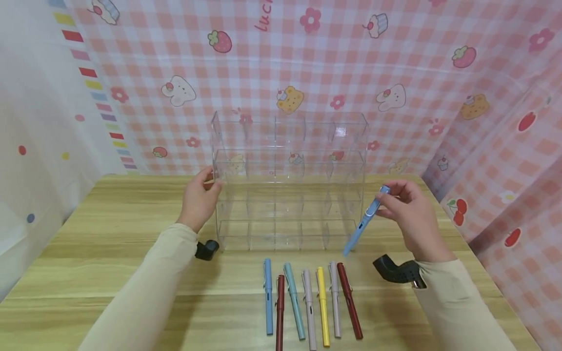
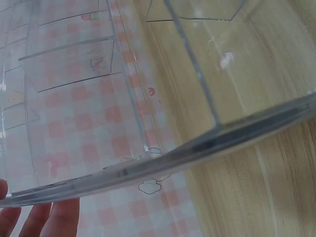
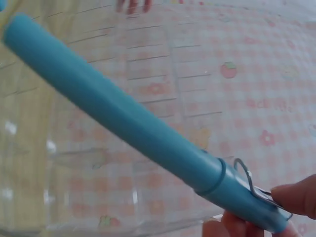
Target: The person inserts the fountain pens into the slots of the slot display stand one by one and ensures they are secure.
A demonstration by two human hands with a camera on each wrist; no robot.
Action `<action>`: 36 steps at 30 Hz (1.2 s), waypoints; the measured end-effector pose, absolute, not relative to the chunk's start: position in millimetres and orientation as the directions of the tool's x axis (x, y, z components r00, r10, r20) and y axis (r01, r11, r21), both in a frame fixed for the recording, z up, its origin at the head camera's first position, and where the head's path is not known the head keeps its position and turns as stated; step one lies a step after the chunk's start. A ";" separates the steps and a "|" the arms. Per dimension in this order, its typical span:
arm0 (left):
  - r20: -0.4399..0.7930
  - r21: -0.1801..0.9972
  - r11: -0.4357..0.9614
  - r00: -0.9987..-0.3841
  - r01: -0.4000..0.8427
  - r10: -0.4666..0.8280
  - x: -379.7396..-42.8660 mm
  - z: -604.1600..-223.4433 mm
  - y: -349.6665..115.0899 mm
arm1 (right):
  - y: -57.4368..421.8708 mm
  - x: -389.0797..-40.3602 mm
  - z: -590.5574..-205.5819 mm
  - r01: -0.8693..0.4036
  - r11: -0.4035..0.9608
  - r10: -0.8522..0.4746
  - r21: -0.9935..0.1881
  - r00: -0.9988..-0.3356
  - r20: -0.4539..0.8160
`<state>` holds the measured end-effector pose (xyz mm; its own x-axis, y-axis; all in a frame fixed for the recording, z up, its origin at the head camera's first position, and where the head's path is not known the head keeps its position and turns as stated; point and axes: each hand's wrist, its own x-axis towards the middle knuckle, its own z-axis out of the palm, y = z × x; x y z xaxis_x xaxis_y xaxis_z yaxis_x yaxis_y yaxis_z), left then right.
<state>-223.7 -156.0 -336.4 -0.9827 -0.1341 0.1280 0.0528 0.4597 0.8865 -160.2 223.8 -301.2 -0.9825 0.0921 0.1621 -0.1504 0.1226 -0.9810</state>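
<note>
My right hand [image 1: 414, 219] pinches a blue pen [image 1: 366, 220] near its clip end, and the pen slants down to the left beside the rack's right side. In the right wrist view the pen [image 3: 123, 116] crosses the picture, its wire clip under the thumb. A clear acrylic rack [image 1: 275, 183] with several compartments stands upright on the table. My left hand [image 1: 199, 200] holds its left side wall, and in the left wrist view the fingers [image 2: 61, 217] lie on one side of the panel edge [image 2: 123, 170], thumb tip on the other.
Several pens lie in a row before the rack: a blue pen [image 1: 269, 297], a teal pen [image 1: 294, 302], a yellow pen [image 1: 323, 307], dark red and pale lilac ones. The wooden table [image 1: 110, 253] meets a pink checked cloth [image 1: 145, 58] behind the rack. Black wrist mounts [image 1: 397, 272] hang below both wrists.
</note>
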 end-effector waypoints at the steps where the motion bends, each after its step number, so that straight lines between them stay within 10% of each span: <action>1: 0.129 0.887 0.459 -0.983 0.054 -0.134 -224.0 -336.4 -156.1 | 221.5 -162.4 -298.6 -0.168 0.076 0.099 -0.983 -0.980 0.175; 12: 0.132 0.887 0.458 -0.982 0.057 -0.134 -226.1 -338.9 -158.5 | 191.4 -189.4 -263.7 -0.277 -0.228 0.238 -0.933 -0.945 0.223; 36: 0.096 0.894 0.446 -0.991 0.044 -0.096 -223.7 -335.8 -158.7 | 147.1 -235.5 -211.5 -0.469 -0.339 0.483 -0.816 -0.831 0.277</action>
